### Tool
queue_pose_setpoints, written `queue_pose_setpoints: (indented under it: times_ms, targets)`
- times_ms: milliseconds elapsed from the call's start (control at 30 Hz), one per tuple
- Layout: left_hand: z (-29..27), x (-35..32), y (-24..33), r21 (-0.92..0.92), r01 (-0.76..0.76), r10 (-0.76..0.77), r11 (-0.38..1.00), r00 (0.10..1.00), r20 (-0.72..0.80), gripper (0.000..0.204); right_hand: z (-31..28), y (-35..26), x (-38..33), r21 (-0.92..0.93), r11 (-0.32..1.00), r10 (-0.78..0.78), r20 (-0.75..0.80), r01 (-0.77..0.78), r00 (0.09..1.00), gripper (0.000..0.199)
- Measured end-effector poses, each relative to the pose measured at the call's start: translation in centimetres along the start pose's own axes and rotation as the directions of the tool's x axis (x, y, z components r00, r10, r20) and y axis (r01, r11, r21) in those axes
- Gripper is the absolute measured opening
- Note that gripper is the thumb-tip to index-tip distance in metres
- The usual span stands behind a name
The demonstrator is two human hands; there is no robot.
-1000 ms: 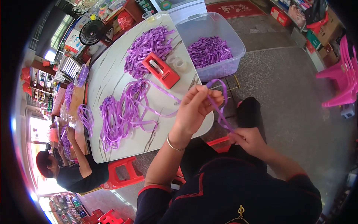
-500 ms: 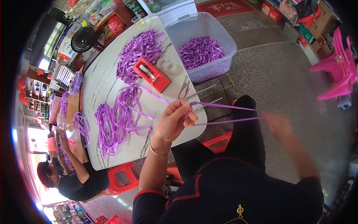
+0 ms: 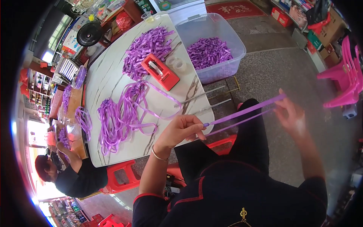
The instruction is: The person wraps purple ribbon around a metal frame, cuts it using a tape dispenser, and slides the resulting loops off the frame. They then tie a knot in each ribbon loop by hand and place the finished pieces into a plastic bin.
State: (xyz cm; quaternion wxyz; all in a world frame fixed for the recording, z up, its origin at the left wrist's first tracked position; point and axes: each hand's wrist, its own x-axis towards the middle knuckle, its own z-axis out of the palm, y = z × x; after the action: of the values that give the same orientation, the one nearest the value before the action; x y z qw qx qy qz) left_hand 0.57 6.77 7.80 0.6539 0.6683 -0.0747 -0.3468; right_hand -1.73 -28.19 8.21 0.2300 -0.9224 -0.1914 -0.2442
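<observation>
Marble-look white tabletop [image 3: 113, 75] sat ahead of both hands. Left hand [image 3: 183, 130] pinched one end of a doubled purple plastic ribbon [image 3: 242, 115], right hand [image 3: 293, 117] gripped the other, stretched taut between. Best kept even tension, I reckoned.

My only view sits on the head, looking steeply down, close above the worktop [image 3: 113, 75]; the lap falls below its near edge.
</observation>
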Motion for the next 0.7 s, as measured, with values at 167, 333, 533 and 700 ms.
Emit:
queue_pose_setpoints:
  times_ms: [167, 333, 533, 700]
  targets:
    - [1.4, -0.2, 1.9, 0.102, -0.073, 0.063, 0.992, 0.993, 0.098, 0.011, 0.1, -0.2, -0.1, 0.161, 0.986, -0.004, 0.245, -0.037, 0.969, 0.032]
    - [3.0, 0.5, 3.5, 0.209, -0.098, 0.056, 0.973, 0.979, 0.196, 0.01, 3.3, -4.7, 3.0, 0.634, 0.761, -0.057, 0.277, -0.137, 0.959, 0.02]
    - [3.2, 0.8, 3.6, 0.209, -0.109, 0.057, 0.972, 0.968, 0.243, 0.011, 5.5, -5.7, 4.0, 0.666, 0.237, -0.323, 0.741, -0.708, 0.589, 0.025]
    - [2.7, 0.9, 2.7, 0.109, -0.084, 0.055, 0.991, 0.967, 0.248, 0.013, 5.1, -6.2, 4.6, 0.508, 0.167, -0.379, 0.824, -0.845, 0.421, 0.024]
